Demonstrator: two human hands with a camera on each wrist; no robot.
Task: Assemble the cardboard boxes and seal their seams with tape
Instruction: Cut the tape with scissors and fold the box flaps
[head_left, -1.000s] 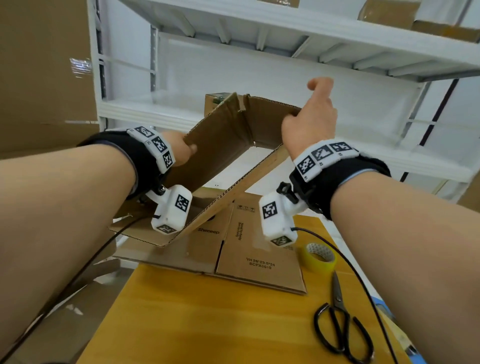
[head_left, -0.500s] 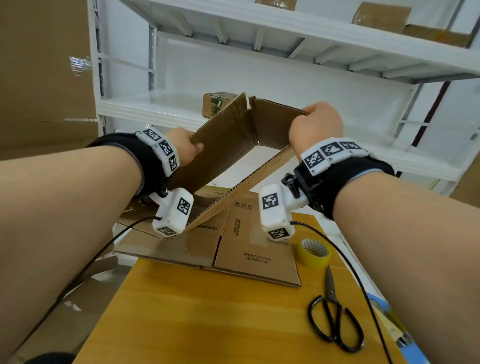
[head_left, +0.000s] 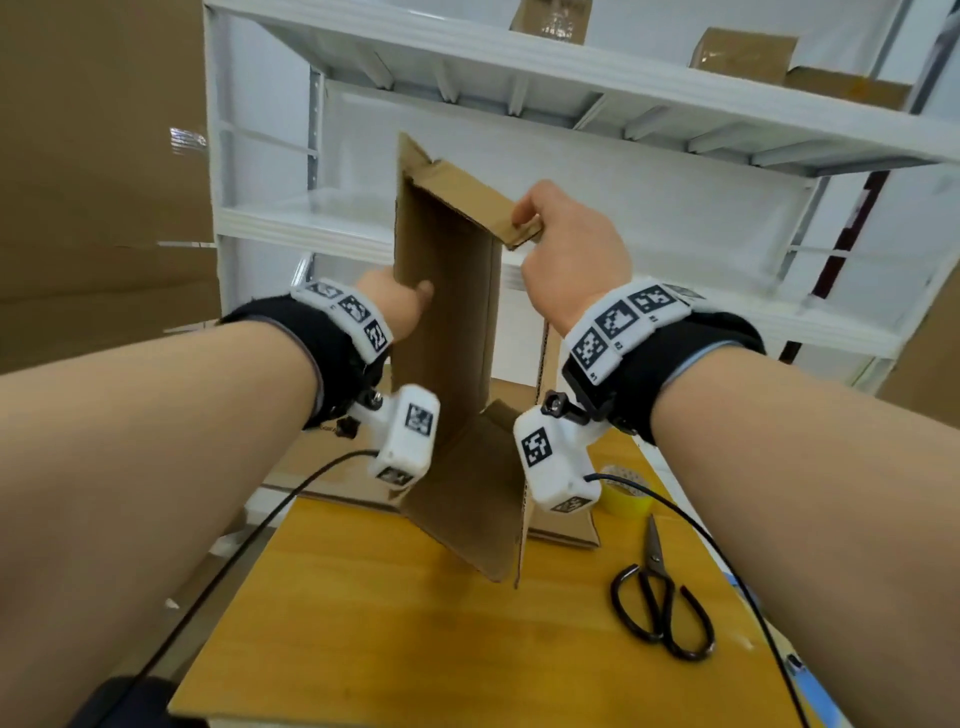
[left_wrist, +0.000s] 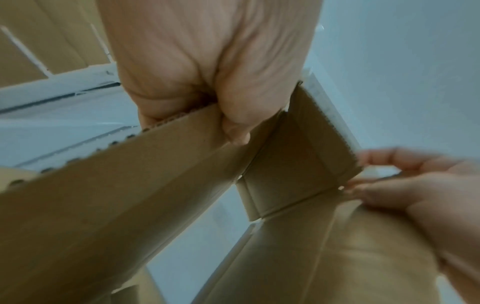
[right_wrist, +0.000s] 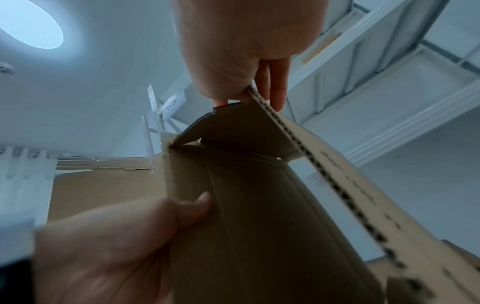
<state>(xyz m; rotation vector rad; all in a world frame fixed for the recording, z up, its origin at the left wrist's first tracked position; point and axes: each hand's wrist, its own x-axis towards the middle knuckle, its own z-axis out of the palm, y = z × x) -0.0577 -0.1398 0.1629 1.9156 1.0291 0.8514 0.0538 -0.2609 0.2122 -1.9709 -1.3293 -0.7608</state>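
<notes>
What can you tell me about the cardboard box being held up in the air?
The cardboard box is plain brown corrugated board, unassembled, with no tape visible. It is held nearly upright above the wooden table, partly opened into a sleeve with loose flaps at both ends. The left hand grips its left edge, thumb on the near panel. The right hand pinches a top flap. Faint print marks one outer face.
</notes>
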